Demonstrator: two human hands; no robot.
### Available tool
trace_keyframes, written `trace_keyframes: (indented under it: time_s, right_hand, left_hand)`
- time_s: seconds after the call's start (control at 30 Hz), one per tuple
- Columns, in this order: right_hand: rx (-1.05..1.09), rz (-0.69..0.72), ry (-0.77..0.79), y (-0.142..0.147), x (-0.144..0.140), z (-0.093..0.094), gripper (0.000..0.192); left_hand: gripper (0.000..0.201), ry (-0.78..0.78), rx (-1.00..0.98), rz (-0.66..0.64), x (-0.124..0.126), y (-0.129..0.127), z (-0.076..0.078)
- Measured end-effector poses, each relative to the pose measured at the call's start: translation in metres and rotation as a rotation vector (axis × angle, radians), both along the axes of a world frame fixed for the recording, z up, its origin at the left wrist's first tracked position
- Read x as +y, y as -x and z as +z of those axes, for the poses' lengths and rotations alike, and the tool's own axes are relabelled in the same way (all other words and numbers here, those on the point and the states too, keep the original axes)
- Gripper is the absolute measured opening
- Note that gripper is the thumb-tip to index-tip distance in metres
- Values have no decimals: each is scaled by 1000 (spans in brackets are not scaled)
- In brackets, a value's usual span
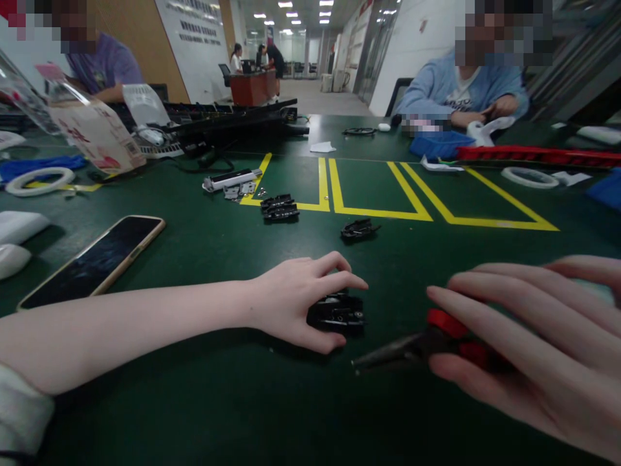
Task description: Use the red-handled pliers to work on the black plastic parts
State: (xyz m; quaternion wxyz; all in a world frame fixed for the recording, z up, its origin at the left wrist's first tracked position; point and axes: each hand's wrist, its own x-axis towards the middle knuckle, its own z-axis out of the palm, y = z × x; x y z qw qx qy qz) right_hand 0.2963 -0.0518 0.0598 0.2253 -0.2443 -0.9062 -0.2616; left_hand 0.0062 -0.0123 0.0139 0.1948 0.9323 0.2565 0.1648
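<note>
Two hands at work: left hand (295, 301) clasping black clip (336, 313) on green surface (208, 272) at 6 o'clock; right hand (528, 343) wrapped round red-handled pliers (427, 342). Four clips waiting, 12 o'clock, untouched.

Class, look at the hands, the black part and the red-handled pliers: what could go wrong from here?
1. The pliers point their tip toward the left hand gripping the black part; a slip might jab the fingers.
2. The right hand holds the handles loosely, so the tool could twist.
</note>
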Motion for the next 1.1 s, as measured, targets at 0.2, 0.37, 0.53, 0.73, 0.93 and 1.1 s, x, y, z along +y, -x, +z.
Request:
trace_keyframes:
  time_s: [0.2, 0.37, 0.53, 0.73, 0.93, 1.1]
  right_hand:
    - [-146, -28, -98, 18, 27, 7, 34]
    - [-61, -78, 115, 18, 31, -2, 35]
    - [23, -117, 292, 19, 38, -12, 34]
    - [85, -194, 459, 19, 38, -22, 43]
    - [17, -214, 463, 29, 32, -29, 47]
    - [39, -229, 500, 34, 29, -30, 44]
  left_hand:
    - [66, 36, 49, -12, -1, 0, 6]
    - [64, 33, 65, 10, -2, 1, 6]
    - [67, 32, 58, 59, -4, 0, 4]
    - [68, -40, 135, 151, -5, 4, 8]
    - [42, 9, 155, 159, -4, 5, 9]
    - [37, -12, 118, 139, -1, 5, 5]
